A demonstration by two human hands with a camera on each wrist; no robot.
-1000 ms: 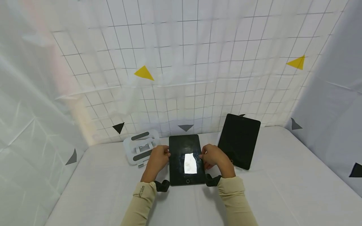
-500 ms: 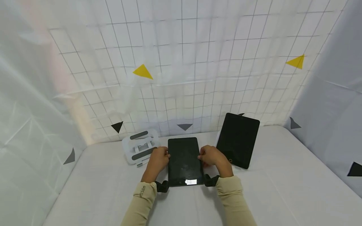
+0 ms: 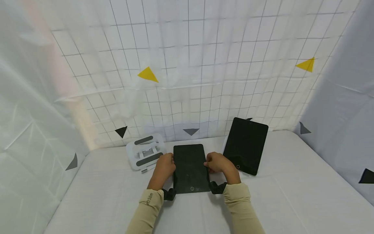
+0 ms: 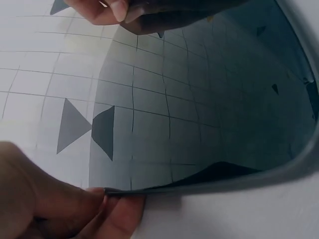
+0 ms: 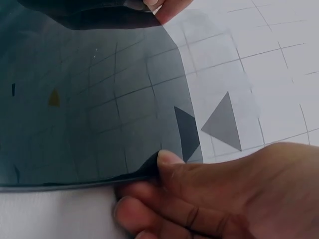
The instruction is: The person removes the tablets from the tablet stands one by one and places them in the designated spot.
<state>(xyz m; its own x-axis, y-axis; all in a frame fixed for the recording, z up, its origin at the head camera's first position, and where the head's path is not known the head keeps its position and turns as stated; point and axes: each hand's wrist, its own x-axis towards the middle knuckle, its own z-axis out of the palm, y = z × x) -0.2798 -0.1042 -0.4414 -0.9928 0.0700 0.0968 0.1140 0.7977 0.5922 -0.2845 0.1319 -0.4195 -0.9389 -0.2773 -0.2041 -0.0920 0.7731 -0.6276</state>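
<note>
A black tablet [image 3: 191, 172] with a round home button at its near end lies between my two hands in the head view. My left hand [image 3: 164, 169] pinches its left edge; in the left wrist view the thumb and fingers [image 4: 122, 216] meet at that edge. On the opposite side, my right hand [image 3: 220, 164] grips the right edge. The right wrist view shows that thumb [image 5: 169, 160] over the glossy screen and the curled fingers under the edge. The backdrop's grid and dark triangles are mirrored in the screen [image 4: 149, 114].
A white folding tablet stand [image 3: 132, 156] with grey pads lies left of the tablet, partly behind my left hand. To the right, a second black tablet [image 3: 246, 146] leans tilted on a support. The gridded white curtain [image 3: 187, 81] rises behind the white table [image 3: 292, 188].
The tablet's far edge has come slightly lower in the head view, while its near edge stays about level. The bright reflection slid down the screen and vanished. Both hands keep their hold.
</note>
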